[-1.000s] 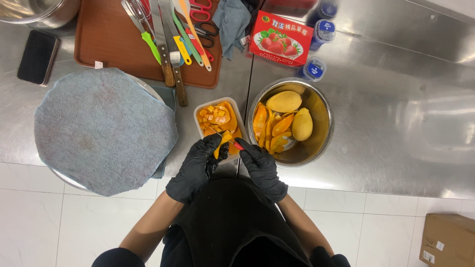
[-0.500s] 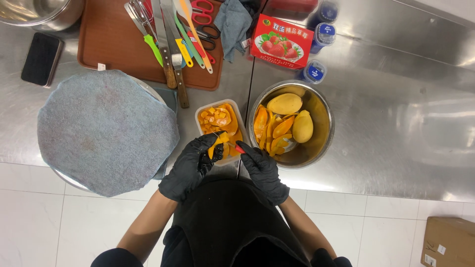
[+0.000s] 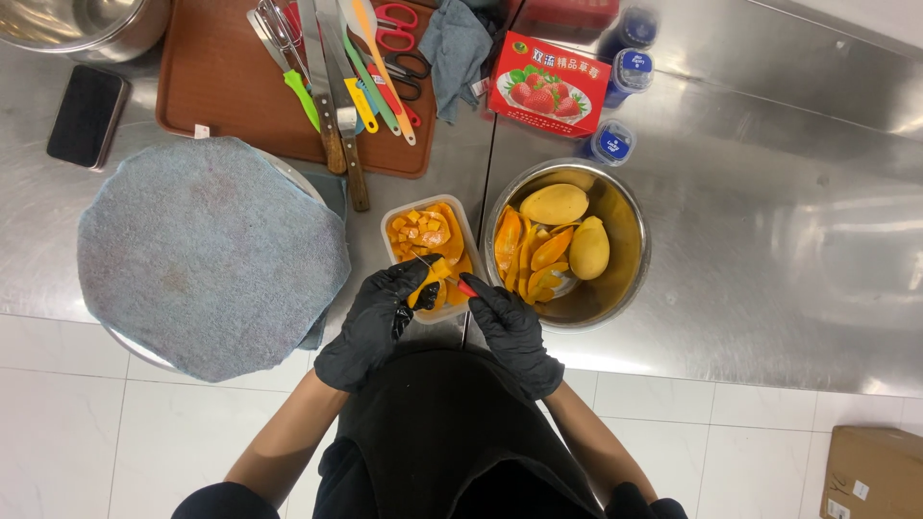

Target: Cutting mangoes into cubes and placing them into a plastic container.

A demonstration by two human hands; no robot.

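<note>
The left hand (image 3: 377,322), in a black glove, sits at the lower centre of the frame with its fingers curled round a piece of mango (image 3: 430,281), orange flesh showing at the top of the grip; the right hand (image 3: 511,329), gloved the same, is closed on a small knife (image 3: 465,286) with a red handle, and the blade reaches left into the piece, though its edge is too thin to follow; both hands hover over the near end of a clear tub (image 3: 429,242) already part full of orange cubes.

Against the frames of a second ago the hands have barely shifted; the piece sat a little lower and nearer the body then, and now it is lifted right over the tub's near rim, with the knife tip set closer into the flesh; judged from that, the cutting of this piece is under way and the cubes are meant to drop straight into the tub; the heap there looks about the same as before.

Just right of the tub stands a steel bowl (image 3: 627,279) holding two whole peeled mangoes and a fan of skins; at the left lies a round board under a grey cloth (image 3: 207,255); at the upper left of the frame is a brown tray (image 3: 216,86) with knives, peelers and scissors; a dark phone (image 3: 87,115) lies further left on the steel table (image 3: 788,240); a red carton (image 3: 548,85) and blue-capped bottles sit above the bowl.
</note>
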